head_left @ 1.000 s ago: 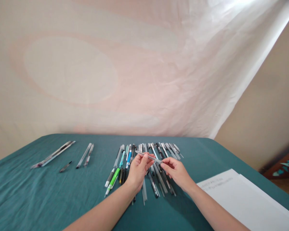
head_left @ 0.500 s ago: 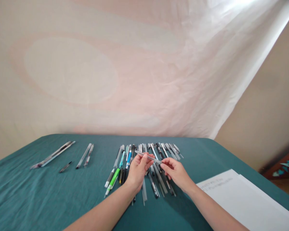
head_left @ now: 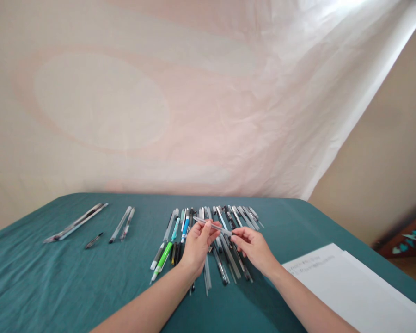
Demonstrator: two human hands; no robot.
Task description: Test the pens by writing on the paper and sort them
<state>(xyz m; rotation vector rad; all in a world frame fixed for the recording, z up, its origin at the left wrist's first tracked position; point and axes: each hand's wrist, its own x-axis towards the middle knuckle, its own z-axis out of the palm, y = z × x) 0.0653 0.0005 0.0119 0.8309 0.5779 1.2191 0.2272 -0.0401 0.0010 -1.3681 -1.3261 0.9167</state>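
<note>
A slim, clear-grey pen (head_left: 217, 226) is held across both hands above the pens on the table. My left hand (head_left: 198, 245) is closed round its left part, the tip pointing up and to the left. At the right end of the same pen, my right hand (head_left: 250, 245) pinches with thumb and fingers. Below and around the hands lie rows of pens, among them a green highlighter-like pen (head_left: 164, 259), a blue pen (head_left: 185, 227) and a light turquoise pen (head_left: 175, 229). My hands cover part of these rows.
Two clear pens (head_left: 120, 225) and a short dark pen piece (head_left: 94, 241) lie to the left on the green tablecloth (head_left: 90, 291). Farther left is a long bundle of pens (head_left: 76, 223). White paper sheets (head_left: 353, 286) rest at the right. A pale cloth (head_left: 201, 115) hangs behind.
Almost nothing differs. Both hands keep their grip on the pen, which has moved only very slightly to the left.
</note>
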